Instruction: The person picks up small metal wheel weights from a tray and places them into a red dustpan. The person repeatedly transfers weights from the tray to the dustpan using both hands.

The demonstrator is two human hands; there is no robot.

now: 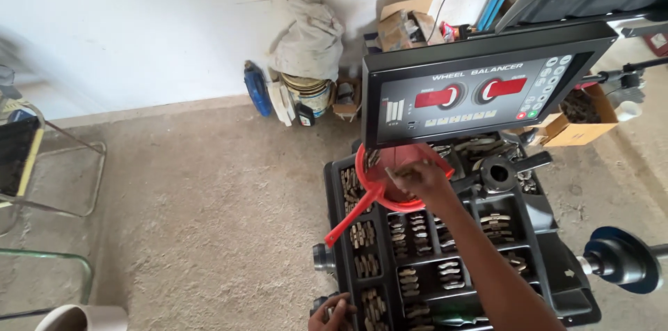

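Observation:
My right hand (416, 178) reaches over a black compartment tray (543, 247) on top of a wheel balancing machine and holds a small flat metal piece just above a red plastic pan (369, 185) with a long handle. The tray's compartments hold several grey clip-on metal weights (403, 230). My left hand (332, 311) rests on the tray's near left corner at the bottom of the view, fingers curled on the edge. The machine's black control panel (480, 91) with two red displays stands just behind the pan.
The machine's shaft and cone (619, 258) stick out at the right. By the wall stand a blue bottle (256, 87), a sack on a bucket (309, 42) and cardboard boxes (577, 125). A metal-frame chair (42, 164) stands on the sandy floor at left.

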